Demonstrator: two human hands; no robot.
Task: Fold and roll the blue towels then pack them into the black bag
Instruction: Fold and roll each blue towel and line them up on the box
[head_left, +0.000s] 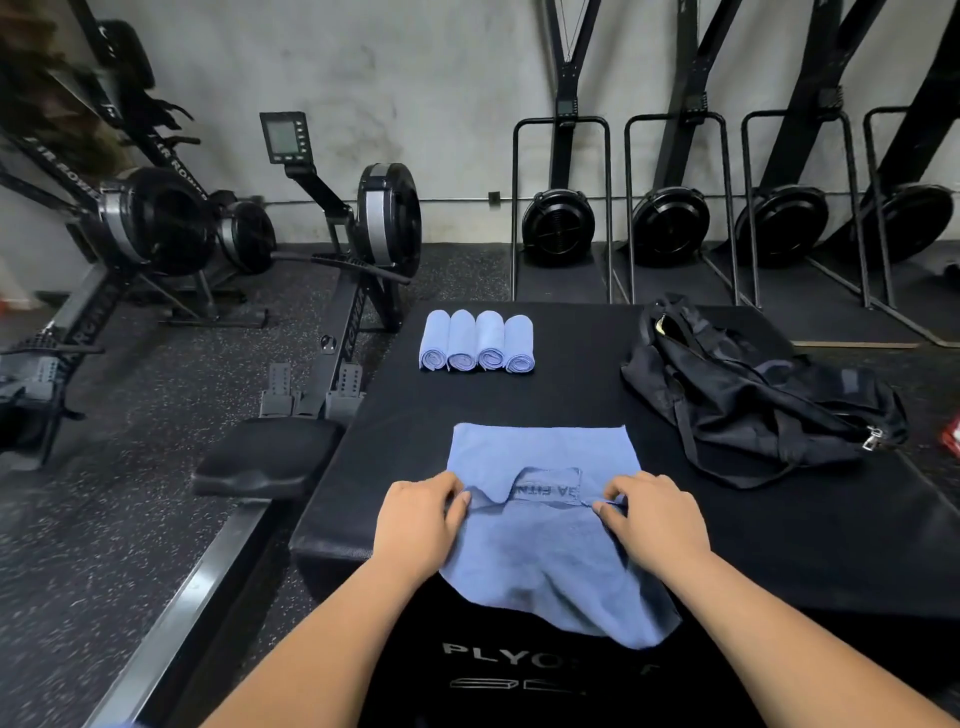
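The left hand (421, 519) and right hand (654, 519) each pinch the blue towel (540, 452) with curled fingers, at either end of a raised fold that runs crosswise between them. Its flat half lies straight ahead on the worktop (571, 389), and the rest trails toward the person. Four rolled towels (477, 342) sit beyond, and the black bag (753, 395) lies nearer the right hand

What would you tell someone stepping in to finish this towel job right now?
The left hand and right hand each pinch a fold in the blue towel spread on the black box.
Four rolled towels lie side by side at the box's far end; the black bag lies slumped at the right, no towel visible in it.
Done: four rolled. Left: fold and roll this one, pack all five.
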